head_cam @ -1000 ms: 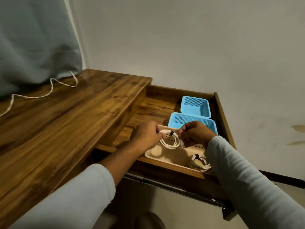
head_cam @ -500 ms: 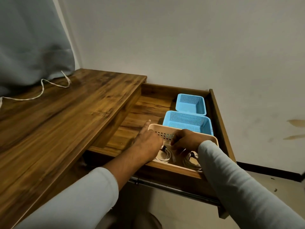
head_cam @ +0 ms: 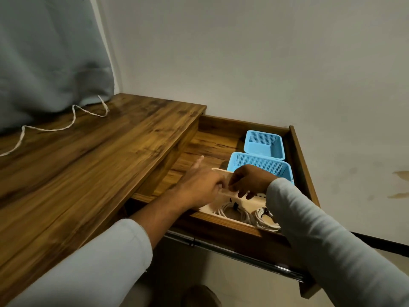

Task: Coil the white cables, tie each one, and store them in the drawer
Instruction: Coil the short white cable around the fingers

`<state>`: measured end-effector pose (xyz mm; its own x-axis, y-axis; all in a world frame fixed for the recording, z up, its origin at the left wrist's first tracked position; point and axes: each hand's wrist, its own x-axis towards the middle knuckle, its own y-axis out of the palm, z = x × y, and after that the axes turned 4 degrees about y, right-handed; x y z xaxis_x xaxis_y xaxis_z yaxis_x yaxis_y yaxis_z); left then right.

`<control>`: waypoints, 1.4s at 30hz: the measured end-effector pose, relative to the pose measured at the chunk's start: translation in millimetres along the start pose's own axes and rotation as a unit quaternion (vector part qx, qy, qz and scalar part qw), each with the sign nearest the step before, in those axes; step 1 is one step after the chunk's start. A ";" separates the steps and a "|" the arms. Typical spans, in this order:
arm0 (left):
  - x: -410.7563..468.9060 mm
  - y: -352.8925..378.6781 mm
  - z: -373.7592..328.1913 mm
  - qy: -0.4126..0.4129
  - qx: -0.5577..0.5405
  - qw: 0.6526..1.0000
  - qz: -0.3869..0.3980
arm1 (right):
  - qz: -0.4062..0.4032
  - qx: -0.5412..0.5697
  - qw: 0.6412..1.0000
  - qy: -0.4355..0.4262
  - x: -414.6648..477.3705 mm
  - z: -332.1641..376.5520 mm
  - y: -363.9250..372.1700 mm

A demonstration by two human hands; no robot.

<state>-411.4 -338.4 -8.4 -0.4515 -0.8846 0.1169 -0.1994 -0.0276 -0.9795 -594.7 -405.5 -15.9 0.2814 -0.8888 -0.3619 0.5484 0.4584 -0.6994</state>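
White cables [head_cam: 230, 210] lie just beneath right grip [head_cam: 250, 180].

Wall [head_cam: 243, 52]: plain off-white plaster fills the top and right of the frame, meeting a second wall in a corner at upper left.
Stains [head_cam: 401, 173]: brownish marks on the wall at the right edge, mid-height.
Curtain [head_cam: 44, 52]: grey-blue fabric hangs in the upper left, its hem resting on the desk.
Desk [head_cam: 77, 173]: a dark, streaky wood-grain top runs from the left edge toward the centre.
Floor [head_cam: 221, 282]: pale, at bottom centre.
Skirting [head_cam: 376, 243]: a dark strip along the wall's foot, lower right.
Light: dim and soft, with a faint sheen on the desk.
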 end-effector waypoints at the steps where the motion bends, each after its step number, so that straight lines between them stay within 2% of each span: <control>1: -5.5 -9.5 7.6 -0.006 -0.011 1.000 -0.023 | -0.005 0.001 1.000 -0.013 0.3 10.8 -0.9; 4: -28.4 -42.0 38.9 -0.049 -0.032 0.995 -0.080 | -0.014 0.003 0.998 -0.061 2.6 50.6 -0.7; 8: -80.5 -84.8 96.3 -0.118 -0.007 0.985 -0.124 | -0.019 -0.012 0.989 -0.145 9.5 116.9 11.0; 15: -220.8 -136.6 177.8 -0.258 0.017 0.948 -0.184 | -0.001 -0.061 0.960 -0.273 17.2 249.4 61.2; 21: -356.4 -157.4 224.5 -0.401 0.061 0.879 -0.251 | 0.017 -0.113 0.926 -0.361 6.4 352.5 124.5; 26: -454.7 -150.3 243.1 -0.514 0.157 0.773 -0.336 | 0.023 -0.170 0.883 -0.437 -7.7 410.9 205.0; 29: -501.3 -137.6 247.7 -0.582 0.169 0.720 -0.338 | 0.049 -0.181 0.870 -0.456 -20.2 432.4 262.8; 34: -548.8 -114.4 248.1 -0.645 0.154 0.675 -0.323 | 0.075 -0.157 0.864 -0.472 -40.5 460.6 340.5; 37: -563.2 -106.8 251.3 -0.669 0.130 0.665 -0.307 | 0.101 -0.136 0.859 -0.483 -51.4 473.3 370.7; 42: -561.6 -107.5 263.8 -0.679 0.104 0.684 -0.245 | 0.096 -0.132 0.845 -0.509 -59.1 485.6 400.1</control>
<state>93.0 38.6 -12.0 0.8777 -0.3577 0.3188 0.1555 -0.4166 -0.8957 -9.6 -170.4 25.0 0.9508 -0.2768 0.1391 0.2581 0.4595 -0.8499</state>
